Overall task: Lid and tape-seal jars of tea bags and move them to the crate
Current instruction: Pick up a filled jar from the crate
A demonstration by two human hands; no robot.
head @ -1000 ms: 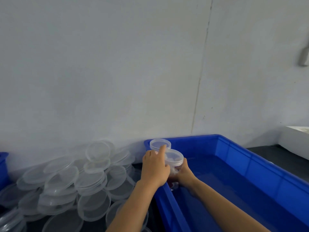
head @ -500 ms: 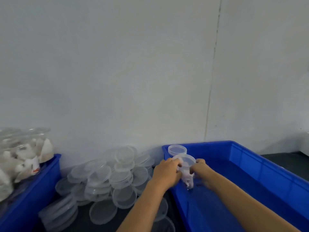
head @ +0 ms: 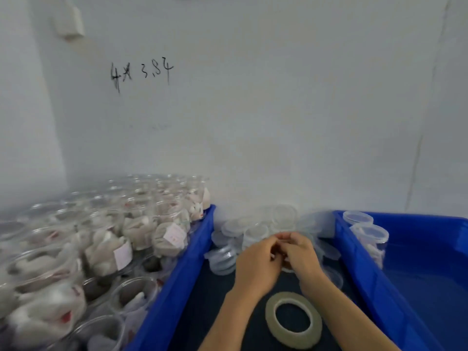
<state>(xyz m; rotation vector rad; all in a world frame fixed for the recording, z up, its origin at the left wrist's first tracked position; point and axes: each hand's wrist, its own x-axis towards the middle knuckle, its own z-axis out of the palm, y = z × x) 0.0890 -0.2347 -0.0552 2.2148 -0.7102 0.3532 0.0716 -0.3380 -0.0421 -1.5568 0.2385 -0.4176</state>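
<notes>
Jars (head: 372, 236) with lids on stand upright at the near-left corner of our right-hand blue crate (head: 430, 269), at about 2 o'clock from our hands, two of them one behind the other, long axes vertical. Our tape roll (head: 293, 319) lies flat on the dark table (head: 210, 295), its hole facing up, at 6 o'clock just below our wrists. Our left hand (head: 255, 267) and right hand (head: 302, 257) meet over the loose clear lids (head: 255, 231), fingers curled and fingertips together; we cannot tell whether they pinch anything between them, as that spot is blurred. At 9 o'clock a second blue crate (head: 177, 282) holds many open jars of tea bags (head: 114, 247), upright and packed side by side. The lid pile sits between the two crates against a pale wall (head: 278, 110), which carries handwritten marks (head: 141, 74) at 11 o'clock.
</notes>
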